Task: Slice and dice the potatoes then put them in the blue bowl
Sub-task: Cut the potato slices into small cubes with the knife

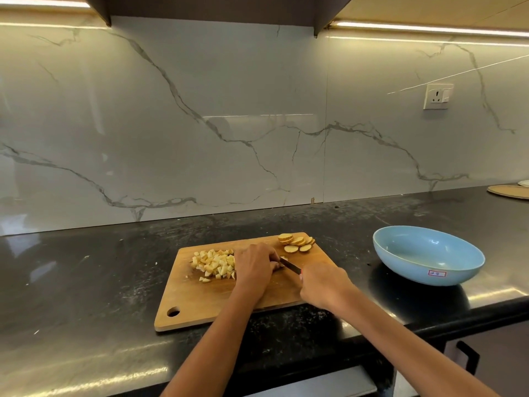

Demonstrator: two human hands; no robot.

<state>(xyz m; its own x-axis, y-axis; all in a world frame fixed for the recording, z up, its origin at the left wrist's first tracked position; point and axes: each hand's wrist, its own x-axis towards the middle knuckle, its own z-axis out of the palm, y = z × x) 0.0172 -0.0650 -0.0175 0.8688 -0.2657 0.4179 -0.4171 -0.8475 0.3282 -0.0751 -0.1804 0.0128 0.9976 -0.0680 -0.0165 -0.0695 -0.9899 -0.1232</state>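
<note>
A wooden cutting board (200, 299) lies on the black counter. A heap of diced potato (213, 263) sits on its left part, and several round potato slices (297, 242) lie at its far right corner. My left hand (254, 267) curls over a potato piece at the board's middle, which is mostly hidden under the fingers. My right hand (323, 285) grips the handle of a knife (289, 264); its dark blade points at my left fingers. The blue bowl (428, 255) stands to the right of the board, with nothing visible inside.
The black counter (86, 282) runs along a marble backsplash. A wall socket (436, 96) is on the wall at the right. A round mat (509, 191) lies at the far right back. The counter's front edge and a cabinet handle (468, 358) are at lower right.
</note>
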